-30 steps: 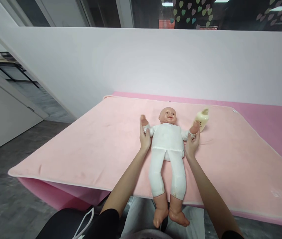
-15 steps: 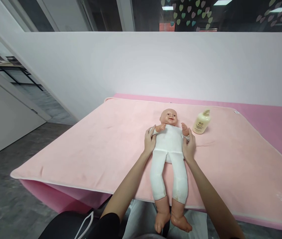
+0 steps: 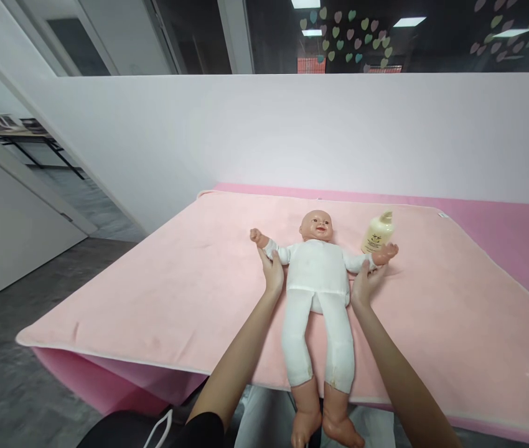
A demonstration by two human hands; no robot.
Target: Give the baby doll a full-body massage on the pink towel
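Note:
A baby doll (image 3: 318,267) with a white cloth body lies on its back on a pink blanket (image 3: 190,274), head toward the wall and bare feet over the near edge. Both its arms are spread out to the sides. My left hand (image 3: 272,271) holds the doll's arm on the left, fingers mostly hidden under the white sleeve. On the other side my right hand (image 3: 366,285) holds the doll's other arm near the wrist, with the thumb over the sleeve. Just behind that doll hand stands a pale yellow pump bottle (image 3: 378,230), partly covered by it.
Beneath the blanket is a darker pink cover (image 3: 516,249), showing at the right and hanging down at the front left. A white wall (image 3: 264,130) rises behind, with windows above. To the left are grey floor (image 3: 26,336) and a white door (image 3: 7,230).
My hands have moved apart and swung the doll's arms from bent over the chest out to both sides. The doll's right-side hand now overlaps the bottle. The view has tilted slightly up.

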